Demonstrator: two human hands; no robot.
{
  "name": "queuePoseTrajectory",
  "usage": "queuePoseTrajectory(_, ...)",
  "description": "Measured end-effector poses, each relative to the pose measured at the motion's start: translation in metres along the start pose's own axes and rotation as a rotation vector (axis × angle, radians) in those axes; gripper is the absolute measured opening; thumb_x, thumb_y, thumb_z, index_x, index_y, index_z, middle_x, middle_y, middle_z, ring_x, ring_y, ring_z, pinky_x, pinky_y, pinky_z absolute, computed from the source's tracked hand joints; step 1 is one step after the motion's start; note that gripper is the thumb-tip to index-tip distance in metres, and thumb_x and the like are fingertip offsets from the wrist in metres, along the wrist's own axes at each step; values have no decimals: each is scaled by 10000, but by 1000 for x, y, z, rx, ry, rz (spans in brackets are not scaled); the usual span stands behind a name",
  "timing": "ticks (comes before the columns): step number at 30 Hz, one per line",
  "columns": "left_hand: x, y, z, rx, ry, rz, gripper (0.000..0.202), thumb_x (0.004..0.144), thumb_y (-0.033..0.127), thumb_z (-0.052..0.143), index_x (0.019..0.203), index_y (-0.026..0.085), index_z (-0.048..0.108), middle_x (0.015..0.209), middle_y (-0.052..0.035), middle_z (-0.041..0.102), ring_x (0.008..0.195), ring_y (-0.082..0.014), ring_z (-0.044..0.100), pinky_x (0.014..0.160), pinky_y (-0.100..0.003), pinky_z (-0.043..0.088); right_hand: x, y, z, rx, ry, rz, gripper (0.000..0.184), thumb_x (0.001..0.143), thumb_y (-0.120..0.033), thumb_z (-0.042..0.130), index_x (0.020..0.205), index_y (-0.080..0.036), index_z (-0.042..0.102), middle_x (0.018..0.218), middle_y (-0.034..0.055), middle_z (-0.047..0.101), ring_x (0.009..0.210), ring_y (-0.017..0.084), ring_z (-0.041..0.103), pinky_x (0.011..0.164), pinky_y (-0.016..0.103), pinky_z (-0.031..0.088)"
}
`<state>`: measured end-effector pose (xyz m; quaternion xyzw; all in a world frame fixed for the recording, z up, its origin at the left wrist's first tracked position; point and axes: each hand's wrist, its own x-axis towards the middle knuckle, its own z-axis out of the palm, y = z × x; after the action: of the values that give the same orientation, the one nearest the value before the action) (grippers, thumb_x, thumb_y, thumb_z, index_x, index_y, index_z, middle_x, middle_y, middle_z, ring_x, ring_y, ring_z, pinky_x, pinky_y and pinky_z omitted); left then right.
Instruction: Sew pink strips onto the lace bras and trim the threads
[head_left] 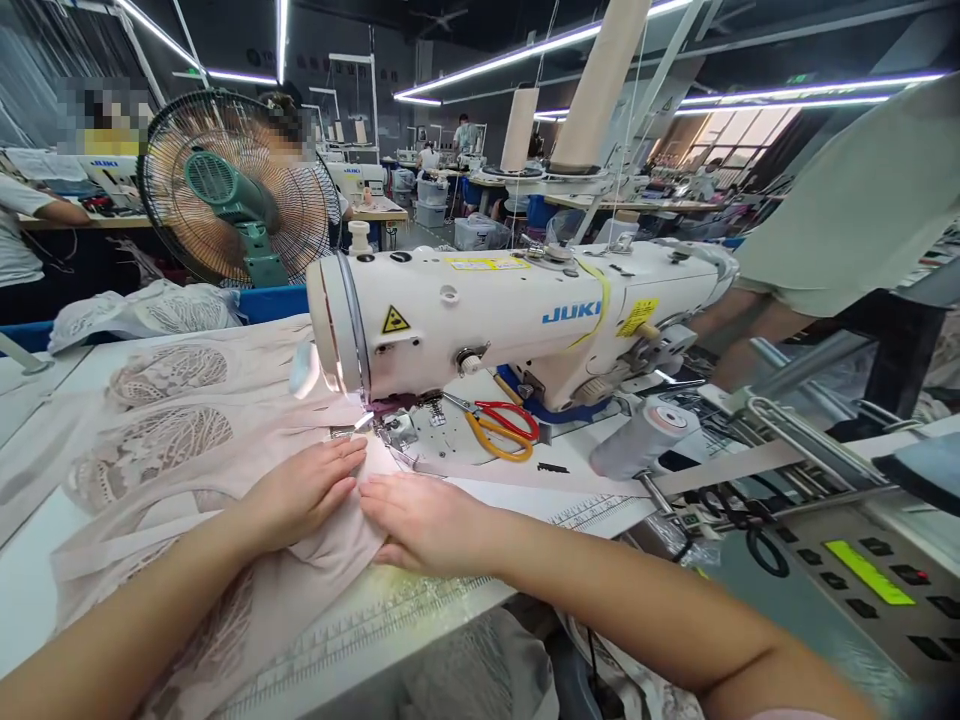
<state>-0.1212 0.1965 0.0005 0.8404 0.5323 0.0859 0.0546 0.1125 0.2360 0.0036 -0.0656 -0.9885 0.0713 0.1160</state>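
Note:
A pale pink fabric garment with lace panels (161, 445) spreads over the white machine table, its edge running under the needle area of a white JUKI sewing machine (457, 320). My left hand (304, 495) lies on the cloth just left of the needle, fingers stretched out and pointing at it. Close beside it, my right hand (427, 520) rests on the garment's right edge with its fingers extended over the fabric. Part of the thumb side is tucked low against the cloth. Presser foot and needle are partly hidden by the machine head.
Scissors with red and orange handles (502, 428) lie on the machine bed. A grey thread cone (645, 435) sits to the right, near a control panel (862, 580). A large fan (240, 195) stands behind the table. Another person in light shorts (840, 210) is at the right.

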Motion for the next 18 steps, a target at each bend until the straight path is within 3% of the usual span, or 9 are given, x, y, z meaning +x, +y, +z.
queuePoseTrajectory(11,13,-4,-6,19,7,5,456,948,348,339,1307,175,559,1371,-96,553,1248,-236,530,1053,-407,443,-16,6,8,55,41,92,565,950,-443,486,1346,-41,475,1407,197,491,1384,243,371,1141,404,321)
queuePoseTrajectory(18,16,-5,-10,29,-38,-18,488,955,380,308,1318,158,547,1384,-89,541,1259,-231,521,1061,-396,432,-19,8,12,49,55,59,562,960,-446,456,1327,-22,488,1393,198,506,1372,251,389,1147,396,312)
